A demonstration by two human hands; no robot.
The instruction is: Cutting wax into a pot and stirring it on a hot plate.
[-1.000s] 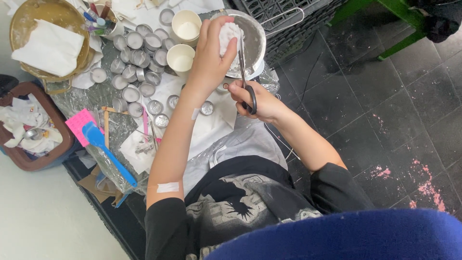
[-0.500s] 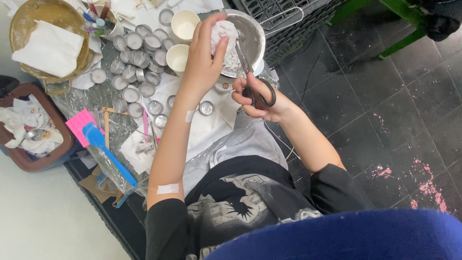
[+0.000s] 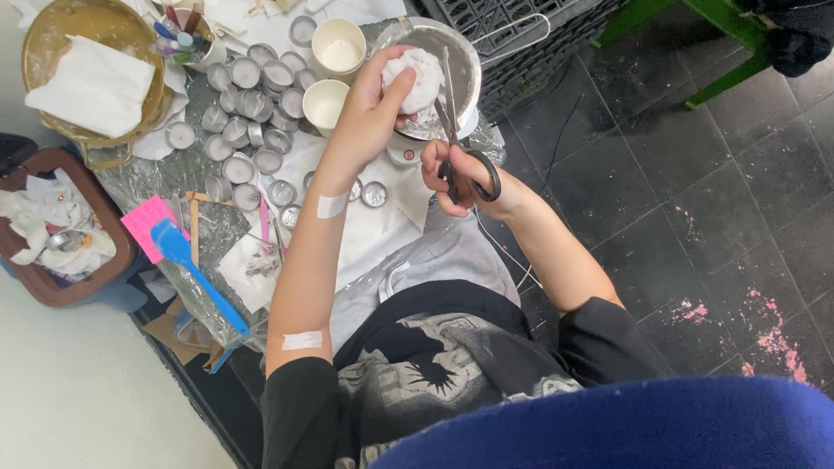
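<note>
Left hand gripping white lump, right hand holding scissors

White, crumbly wax lump, rounded and rough-surfaced, sitting above the rim of a metal pan. Black-handled scissors pointing steel blades upward, tips touching the lump's right side, handles hanging lower.

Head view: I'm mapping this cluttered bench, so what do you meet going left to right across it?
Brown bin → pink note pad → blue spatula → left hand holding a white lump → right hand with scissors → green frame.
</note>
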